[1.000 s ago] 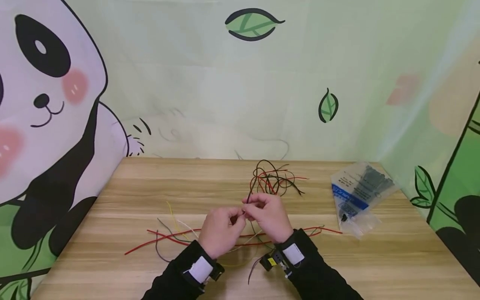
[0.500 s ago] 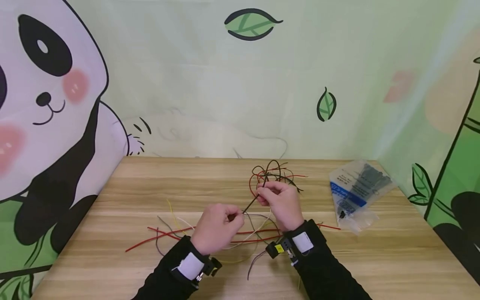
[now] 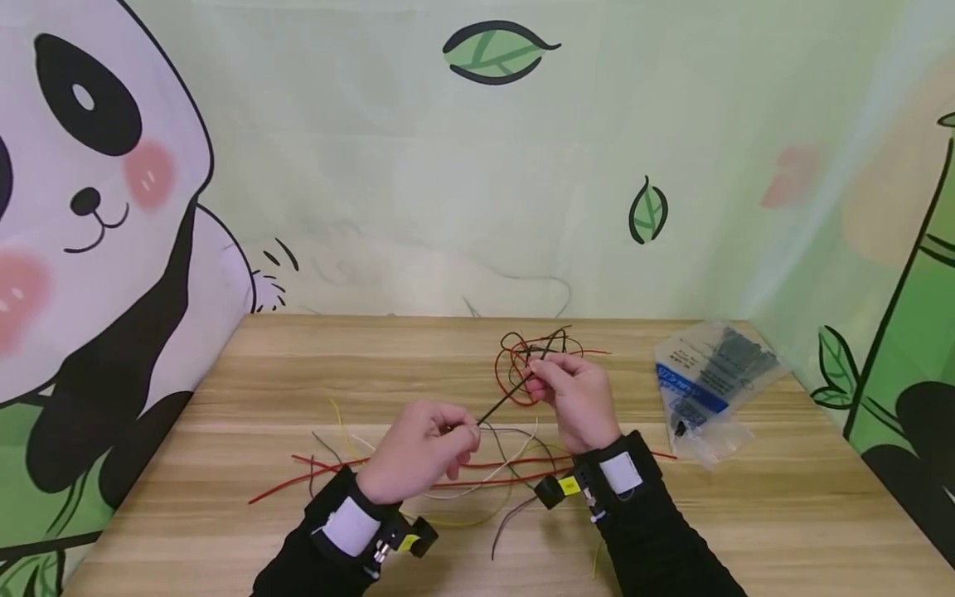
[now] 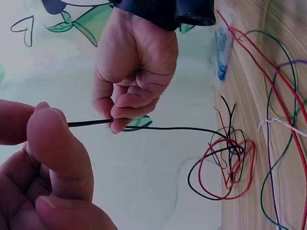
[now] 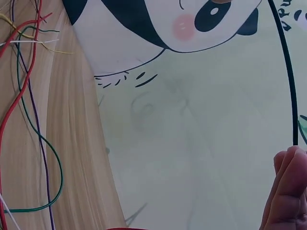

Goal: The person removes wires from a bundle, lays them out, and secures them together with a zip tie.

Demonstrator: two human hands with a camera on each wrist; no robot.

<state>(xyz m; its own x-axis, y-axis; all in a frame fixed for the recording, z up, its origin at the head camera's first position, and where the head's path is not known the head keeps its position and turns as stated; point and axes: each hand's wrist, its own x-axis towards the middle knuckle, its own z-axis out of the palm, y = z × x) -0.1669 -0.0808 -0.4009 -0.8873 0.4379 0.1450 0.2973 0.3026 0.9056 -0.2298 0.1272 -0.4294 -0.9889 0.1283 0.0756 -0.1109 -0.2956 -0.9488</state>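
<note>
A black wire (image 3: 503, 401) stretches between my two hands above the table. My left hand (image 3: 419, 448) pinches one part of it between thumb and forefinger. Up and to the right, my right hand (image 3: 578, 398) pinches the same wire between its fingertips. Past the right fingers the wire runs on to a tangle of red and black wires (image 4: 230, 165), seen in the left wrist view. From the right wrist, the taut wire (image 5: 289, 79) rises from the right fingertips (image 5: 290, 163).
Loose red wires (image 3: 298, 481), with green, purple, white and yellow ones, lie across the wooden table (image 3: 186, 547) beneath my hands. A clear plastic bag (image 3: 716, 385) with a blue band and dark contents lies at the right. A panda-printed backdrop (image 3: 418, 191) stands behind.
My hands have moved apart, the left toward lower left and the right toward upper right. A longer stretch of black wire now shows between them, and the tangle's loops have shifted.
</note>
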